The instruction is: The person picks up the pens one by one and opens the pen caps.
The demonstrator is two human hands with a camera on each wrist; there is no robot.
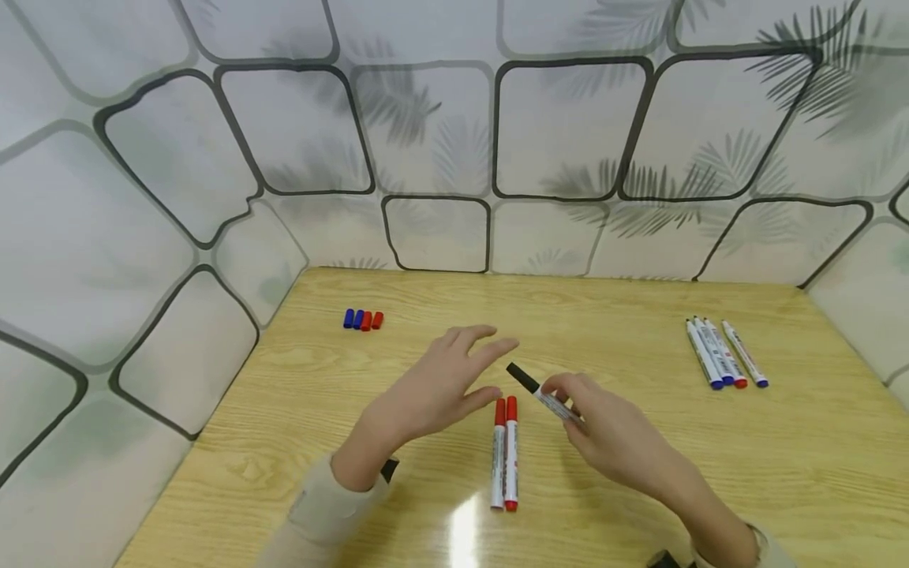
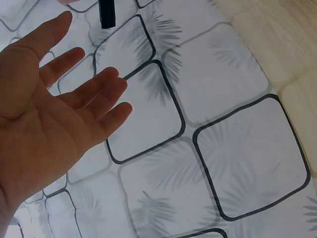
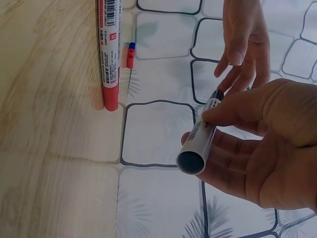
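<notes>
Black-capped marker [image 1: 529, 383] is in R hand [image 1: 618, 432], pinched btwn thumb & fingers round the barrel, cap end tilted up-left twd L hand [image 1: 426, 386]. L hand is empty, fingers apart & slightly bent, near the cap but not touching. Marker is held above the table [image 1: 284, 442], just R of two red-capped markers [image 1: 505, 465] lying side by side.

Labels: R wrist view shows a barcode + small print on the held marker's white barrel, too blurred to read; fingers hide part of it. Its near end looks dark grey. A red-capped marker there has a barcode, a small red square w/ a white mark & lines of tiny print, none legible; its upper end is cut off by the frame. L wrist view gets only part of the black cap, cut at top edge; barrel out of frame.

Farther out: four small caps [image 1: 363, 319] in a row at back L, 2 blue + 2 red. Far R, four white markers [image 1: 727, 355], three bunched & one slightly apart, thin dark tips up, coloured ends twd the person; writing too small to make out. Dark wrist gear [image 1: 389, 468] mostly hidden by the L sleeve [image 1: 330, 505]. Behind, patterned wall [image 1: 433, 134] w/ grey-black outlines & fern leaves.
</notes>
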